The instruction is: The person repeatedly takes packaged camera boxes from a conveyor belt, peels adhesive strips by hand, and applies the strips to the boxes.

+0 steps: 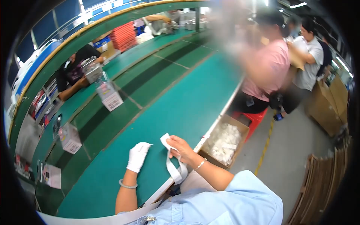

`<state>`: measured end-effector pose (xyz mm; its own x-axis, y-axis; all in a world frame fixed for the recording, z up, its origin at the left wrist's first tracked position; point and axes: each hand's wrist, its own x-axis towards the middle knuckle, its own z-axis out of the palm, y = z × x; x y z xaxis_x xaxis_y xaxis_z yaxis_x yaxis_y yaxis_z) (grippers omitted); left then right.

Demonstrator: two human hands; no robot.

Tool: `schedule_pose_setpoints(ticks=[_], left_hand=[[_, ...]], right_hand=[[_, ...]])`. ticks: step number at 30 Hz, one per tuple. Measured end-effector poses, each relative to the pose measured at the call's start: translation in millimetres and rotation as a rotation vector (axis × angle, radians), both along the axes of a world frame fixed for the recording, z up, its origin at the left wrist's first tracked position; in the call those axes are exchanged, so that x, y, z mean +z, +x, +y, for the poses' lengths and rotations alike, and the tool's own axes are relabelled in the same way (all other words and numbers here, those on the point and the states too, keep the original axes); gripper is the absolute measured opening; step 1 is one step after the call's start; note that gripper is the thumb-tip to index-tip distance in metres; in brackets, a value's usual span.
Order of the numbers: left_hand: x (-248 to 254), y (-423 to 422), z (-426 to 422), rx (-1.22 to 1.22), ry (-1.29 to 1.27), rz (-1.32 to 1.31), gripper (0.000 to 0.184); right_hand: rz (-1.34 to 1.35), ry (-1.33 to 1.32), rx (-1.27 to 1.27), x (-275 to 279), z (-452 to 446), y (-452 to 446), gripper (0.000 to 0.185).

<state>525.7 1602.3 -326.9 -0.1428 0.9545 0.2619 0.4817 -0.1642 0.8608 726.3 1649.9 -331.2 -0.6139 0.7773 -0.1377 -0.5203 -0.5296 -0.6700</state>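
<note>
My left hand (138, 155) wears a white glove and hovers over or rests on the green worktop (165, 105); I cannot tell which. Its fingers point forward and look loosely extended, with nothing visible in them. To its right, my bare right hand (181, 148) is closed on a white strap (173, 170). One end of the strap sticks out past the fingertips toward my left hand. The rest hangs in a loop below the palm, reaching the worktop's white front edge.
A cardboard box (225, 140) of white items stands right of the worktop. Printed boxes (109, 96) sit along the dark green conveyor line (131, 84). Across it, a person (71, 71) handles a box. A person in pink (268, 63) is near a red stool (256, 120). Flattened cardboard (318, 187) stands right.
</note>
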Motion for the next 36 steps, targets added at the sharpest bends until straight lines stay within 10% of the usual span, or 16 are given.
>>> schedule_pose_setpoints(ticks=[1, 7, 36], left_hand=[[5, -1, -2, 0.07, -0.295, -0.153, 0.016], [2, 6, 9, 0.015, -0.238, -0.359, 0.018], [41, 24, 70, -0.066, -0.384, -0.228, 0.028]], right_hand=[[-0.009, 0.003, 0.009, -1, 1, 1, 0.02], [0.015, -0.01, 0.015, 3, 11, 7, 0.02], [0.003, -0.025, 0.081, 16, 26, 22, 0.022]])
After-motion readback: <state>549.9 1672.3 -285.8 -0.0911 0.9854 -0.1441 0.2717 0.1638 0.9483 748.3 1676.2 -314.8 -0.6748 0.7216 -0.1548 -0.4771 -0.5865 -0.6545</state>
